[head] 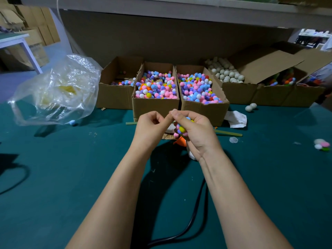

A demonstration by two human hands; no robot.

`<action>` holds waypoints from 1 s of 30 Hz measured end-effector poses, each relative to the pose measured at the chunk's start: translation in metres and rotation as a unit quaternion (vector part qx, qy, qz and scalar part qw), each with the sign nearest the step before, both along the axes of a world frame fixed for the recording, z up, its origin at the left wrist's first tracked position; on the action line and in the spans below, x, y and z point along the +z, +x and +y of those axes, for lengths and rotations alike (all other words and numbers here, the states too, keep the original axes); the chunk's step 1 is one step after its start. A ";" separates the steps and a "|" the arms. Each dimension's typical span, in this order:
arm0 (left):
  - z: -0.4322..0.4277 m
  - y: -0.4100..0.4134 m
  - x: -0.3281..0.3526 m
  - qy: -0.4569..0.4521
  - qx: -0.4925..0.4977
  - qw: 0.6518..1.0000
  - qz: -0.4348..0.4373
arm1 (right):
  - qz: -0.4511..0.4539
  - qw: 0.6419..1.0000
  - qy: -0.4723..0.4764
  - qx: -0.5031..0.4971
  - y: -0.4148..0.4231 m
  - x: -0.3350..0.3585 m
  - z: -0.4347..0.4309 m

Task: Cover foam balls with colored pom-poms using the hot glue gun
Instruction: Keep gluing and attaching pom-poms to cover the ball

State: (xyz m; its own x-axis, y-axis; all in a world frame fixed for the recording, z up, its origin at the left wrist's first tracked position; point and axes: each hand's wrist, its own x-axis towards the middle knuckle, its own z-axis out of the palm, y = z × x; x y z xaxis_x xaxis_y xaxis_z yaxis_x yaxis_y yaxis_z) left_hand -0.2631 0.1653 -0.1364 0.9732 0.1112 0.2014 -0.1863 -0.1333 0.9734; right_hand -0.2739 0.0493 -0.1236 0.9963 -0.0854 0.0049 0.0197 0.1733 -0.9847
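My right hand (195,130) is curled round a foam ball (182,129) already studded with pom-poms, held above the green table (71,177) just in front of the boxes of loose pom-poms (156,87). My left hand (152,124) is curled, its fingertips meeting my right fingertips above the ball; I cannot tell whether it pinches anything. To do this well, I judge I should turn the ball to find a bare patch, keep skin off fresh glue, and press each pom-pom snug against its neighbours.

Dim overhead light, soft shadows (edges bowed), corners seemingly blurred
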 end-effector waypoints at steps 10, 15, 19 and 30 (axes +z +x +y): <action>0.005 -0.002 0.000 0.058 0.011 0.998 -0.015 | 0.016 1.000 -0.015 -0.004 0.002 0.000 -0.006; 0.010 0.001 0.001 0.060 -0.033 0.998 0.009 | 0.044 0.997 0.005 0.059 -0.001 0.007 -0.012; 0.010 0.001 -0.001 0.071 -0.036 0.997 0.014 | 0.040 0.998 0.007 0.055 -0.002 0.007 -0.011; 0.006 0.000 -0.004 0.102 -0.014 0.994 -0.021 | 0.016 0.994 -0.105 0.000 -0.003 0.008 -0.012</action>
